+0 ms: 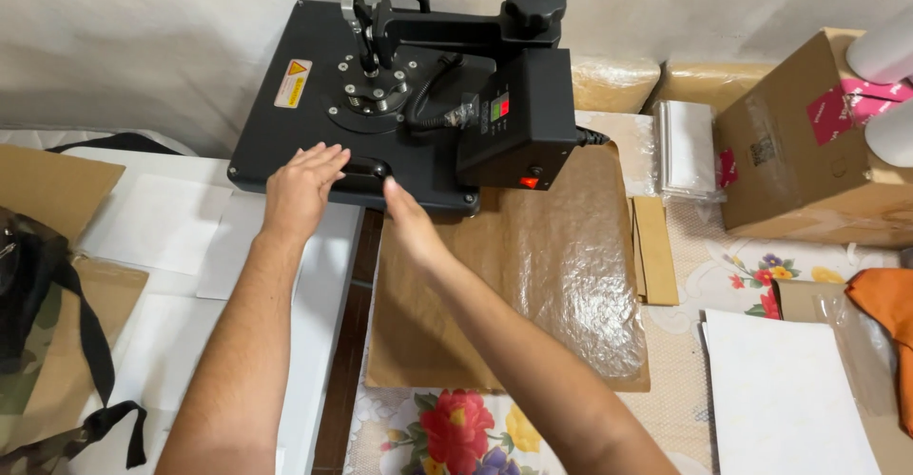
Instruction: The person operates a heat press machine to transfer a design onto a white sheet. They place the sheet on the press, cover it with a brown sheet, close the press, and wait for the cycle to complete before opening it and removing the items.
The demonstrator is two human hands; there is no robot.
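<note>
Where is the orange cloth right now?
In the head view, the orange cloth lies at the far right edge of the table, below the cardboard box and above the white sheet.

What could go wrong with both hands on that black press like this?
The left hand lies flat on the heat press upper plate, which carries a yellow warning sticker; a lit red switch suggests the press may be powered, so a burn seems possible. The right hand sits at the plate's front edge, where fingers might get pinched. The power cable loops near the moving arm and could snag.
</note>
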